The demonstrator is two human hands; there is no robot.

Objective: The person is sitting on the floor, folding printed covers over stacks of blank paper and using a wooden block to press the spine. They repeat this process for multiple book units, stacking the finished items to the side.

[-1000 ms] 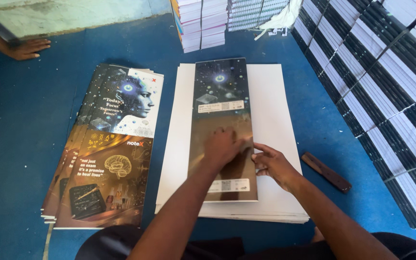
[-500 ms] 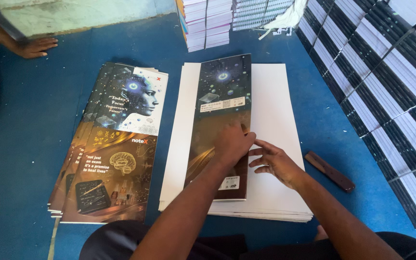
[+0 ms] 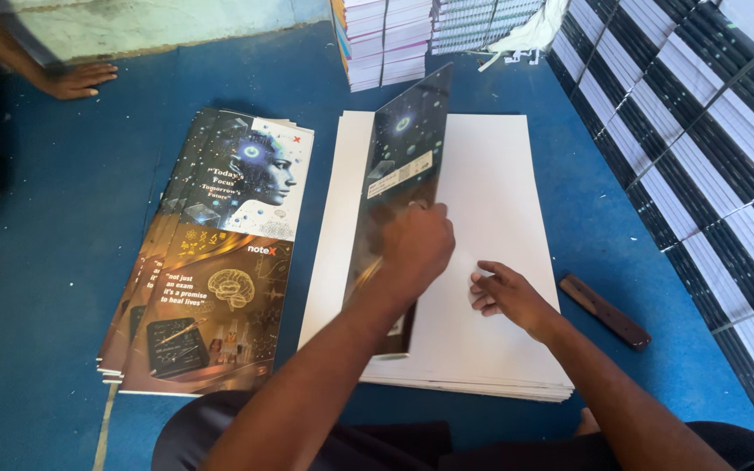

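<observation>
My left hand [image 3: 416, 249] grips a dark printed cover sheet [image 3: 399, 179], folded lengthwise and lifted on edge above a stack of white sheets [image 3: 482, 166]. My right hand [image 3: 503, 295] rests flat on the white stack, fingers spread, just right of the lifted cover. To the left lies a fanned pile of finished printed covers [image 3: 215, 270] showing a robot face and a brain picture.
A dark wooden stick [image 3: 604, 311] lies on the blue floor [image 3: 45, 288] right of the white stack. Bundled book stacks [image 3: 700, 131] line the right side and stand at the back [image 3: 386, 39]. Another person's hand [image 3: 76, 80] rests on the floor at far left.
The cover lay flat on the white stack under both hands; my left hand has now lifted it up on edge, tilting toward the left. My right hand stays on the white sheets.
</observation>
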